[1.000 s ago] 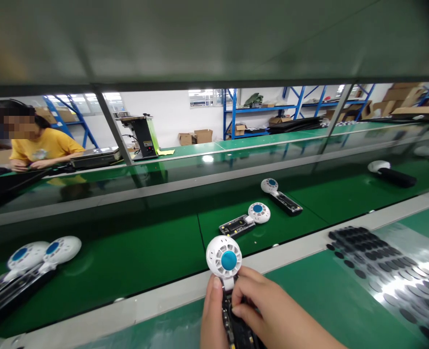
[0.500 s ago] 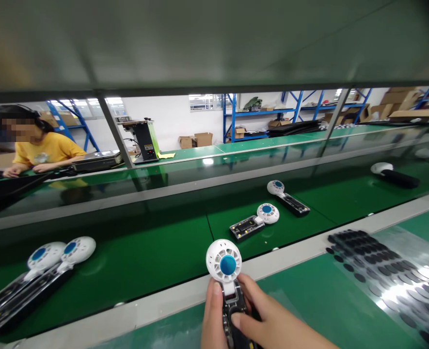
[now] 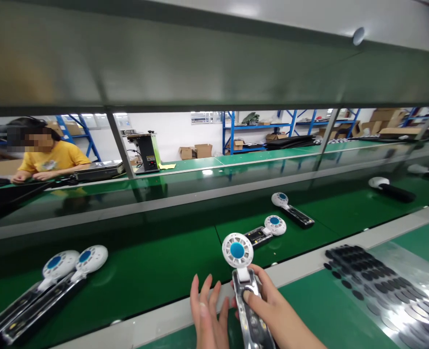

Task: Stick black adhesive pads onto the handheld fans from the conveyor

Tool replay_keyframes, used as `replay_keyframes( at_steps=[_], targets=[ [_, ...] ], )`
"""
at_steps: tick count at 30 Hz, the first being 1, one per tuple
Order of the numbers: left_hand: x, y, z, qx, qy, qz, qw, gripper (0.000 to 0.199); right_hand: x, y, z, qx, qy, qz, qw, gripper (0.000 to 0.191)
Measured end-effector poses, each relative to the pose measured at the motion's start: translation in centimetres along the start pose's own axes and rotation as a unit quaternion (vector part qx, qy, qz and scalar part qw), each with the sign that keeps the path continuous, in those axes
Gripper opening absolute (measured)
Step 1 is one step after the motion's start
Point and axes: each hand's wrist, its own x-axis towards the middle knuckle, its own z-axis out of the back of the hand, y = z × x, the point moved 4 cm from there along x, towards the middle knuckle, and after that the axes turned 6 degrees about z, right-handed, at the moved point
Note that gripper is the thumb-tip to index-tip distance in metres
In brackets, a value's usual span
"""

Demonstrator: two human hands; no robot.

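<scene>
In my right hand (image 3: 272, 305) is a handheld device with a white round vented head, a blue disc at its centre and a dark, clear-cased handle (image 3: 249, 310). It stands tilted with the head up; my thumb lies on the front of the handle. My left hand (image 3: 210, 312) is open just left of the handle, fingers spread and holding nothing. Behind the held head, a similar device (image 3: 275, 225) lies on the green conveyor belt (image 3: 163, 271), and another (image 3: 294, 211) lies farther back. Clear sheets of round black discs (image 3: 377, 276) lie on the bench to my right.
Two more devices (image 3: 57, 286) lie side by side on the belt at left, and others (image 3: 392, 189) at far right. A pale rail (image 3: 156, 317) edges the belt. A metal panel (image 3: 199, 72) hangs overhead on posts. Across the line sits a person in yellow (image 3: 59, 157).
My left hand has let go of the device and opened beside it. The right hand still holds the device, now slightly farther right. The view has tipped upward a little.
</scene>
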Motion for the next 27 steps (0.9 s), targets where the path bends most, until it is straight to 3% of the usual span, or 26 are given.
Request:
replay_keyframes(
  at_steps=[4, 7, 11, 14, 17, 20, 22, 24, 26, 27],
  targets=[
    [0.3, 0.2, 0.4, -0.001, -0.015, 0.004, 1.000, 0.102, 3.1, 1.1, -1.2, -0.041, 0.014, 0.030, 0.999, 0.035],
    [0.4, 0.3, 0.5, -0.001, -0.017, 0.018, 1.000, 0.106, 7.4, 2.6, -1.1, -0.122, 0.019, 0.072, 0.990, 0.042],
    [0.2, 0.2, 0.2, 0.016, -0.023, 0.030, 0.999, 0.100, 12.1, 4.6, 2.7, -0.315, 0.004, 0.099, 0.944, 0.054],
    [0.2, 0.7, 0.3, 0.029, -0.026, 0.041, 0.998, 0.091, 12.8, 4.7, 6.2, -0.453, 0.044, 0.081, 0.887, 0.046],
    [0.6, 1.7, 0.8, 0.033, -0.013, 0.057, 0.998, 0.081, 11.9, 4.6, 8.2, -0.544, 0.107, 0.103, 0.826, 0.032],
    [0.9, 2.9, 1.1, 0.009, 0.021, 0.117, 0.993, 0.063, 9.8, 5.8, 7.5, -0.589, 0.167, 0.181, 0.770, 0.047],
    [0.6, 3.6, 1.1, -0.016, 0.041, 0.192, 0.980, 0.054, 7.4, 6.6, 5.7, -0.602, 0.197, 0.225, 0.740, 0.055],
    [-0.1, 3.9, 0.7, -0.036, 0.073, 0.256, 0.963, 0.053, 4.2, 6.5, 3.1, -0.608, 0.235, 0.260, 0.712, 0.047],
    [-1.0, 3.6, 0.2, -0.045, 0.105, 0.269, 0.956, 0.051, 0.5, 5.6, 0.2, -0.605, 0.302, 0.308, 0.670, 0.028],
    [-1.4, 3.2, 0.0, -0.046, 0.113, 0.259, 0.958, 0.051, -1.3, 5.0, -1.0, -0.584, 0.336, 0.330, 0.661, 0.029]
  ],
)
